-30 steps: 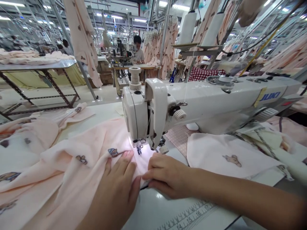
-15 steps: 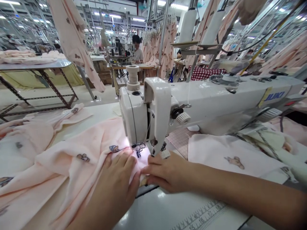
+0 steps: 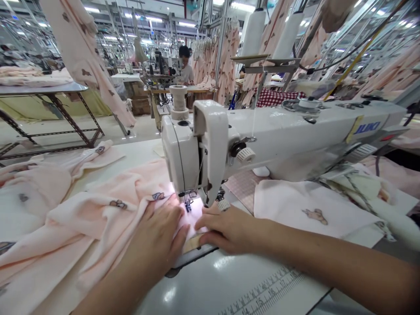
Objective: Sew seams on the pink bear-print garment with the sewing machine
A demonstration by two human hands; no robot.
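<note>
Closest of all is the glossy white table (image 3: 193,295), with ruler markings (image 3: 262,293) printed along its near part. The left hand (image 3: 159,234) lies palm down on the pink printed cloth (image 3: 108,225), its fingers extended and slightly parted, pressing rather than gripping. The right hand (image 3: 229,227) is just beside it, fingers bent and tips at the cloth's right side; whether they pinch any of it, I cannot tell. Between the two hands a tan strip (image 3: 193,243) shows at the cloth's near edge. The cloth spreads in loose folds over the left of the table and reaches the presser foot (image 3: 188,205), which stands just beyond the fingertips in a bright patch of light. Above it is the head of the white sewing machine (image 3: 278,131), its arm running off to the right, with a small spool (image 3: 179,101) on top. To the right of the hands lies a pale cloth piece (image 3: 288,208) with a printed figure. Behind the machine stand two white thread cones (image 3: 254,33) near a red checked cloth (image 3: 278,98). Farther off, a person (image 3: 187,73) sits at another workstation, and printed garments (image 3: 215,61) hang in a row.
</note>
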